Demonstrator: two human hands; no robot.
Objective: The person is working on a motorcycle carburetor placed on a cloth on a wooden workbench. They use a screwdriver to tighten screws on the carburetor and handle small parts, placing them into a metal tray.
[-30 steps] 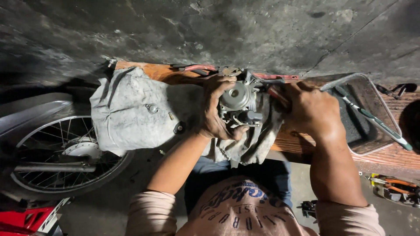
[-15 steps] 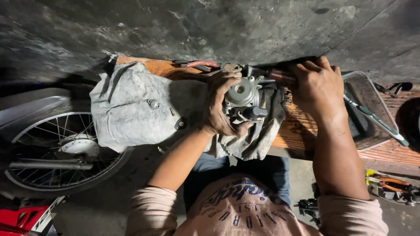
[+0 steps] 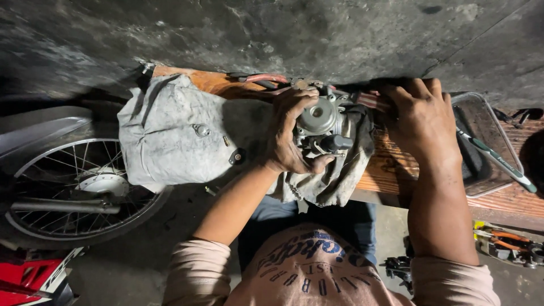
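We are gripping the grey carburetor [image 3: 318, 122] in our left hand [image 3: 290, 133] over the rag [image 3: 181, 133] on the counter [image 3: 391, 170]; our right hand [image 3: 422, 122] is lying spread flat just beside it.

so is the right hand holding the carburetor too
No, only the left hand grips the carburetor; the right hand rests apart on the wooden bench beside the metal tray.

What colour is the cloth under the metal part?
Dirty grey cloth, seen clearly in the head view.
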